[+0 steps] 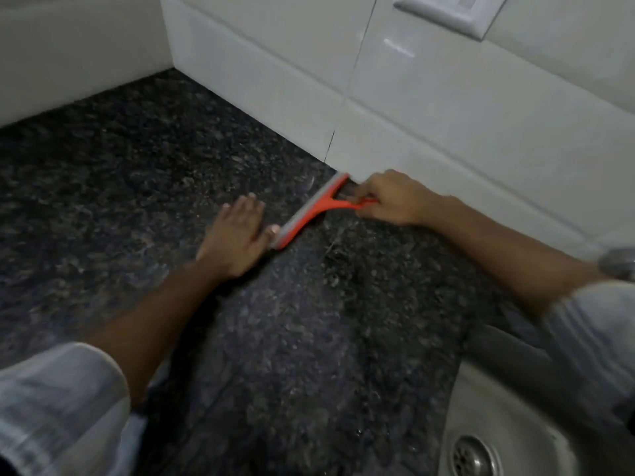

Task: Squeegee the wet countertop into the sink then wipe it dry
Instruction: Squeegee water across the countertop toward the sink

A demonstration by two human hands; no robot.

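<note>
Orange squeegee (311, 210) lies blade-down on the dark speckled desk (137, 187), its far end against the white tiled wall (429, 108). Right hand (390, 197) is closed around the squeegee handle. Left hand (237, 237) is open, flat on the desk, thumb touching the blade's near end. Steel sink (508, 417) sits at lower right, well apart from the squeegee.

White glossy wall tiles (429, 108) line the wall at the back, with a thin dark joint (347, 97) running down between two of them. A white switch plate (446, 12) sits on the tiles at the top edge, partly cut off
</note>
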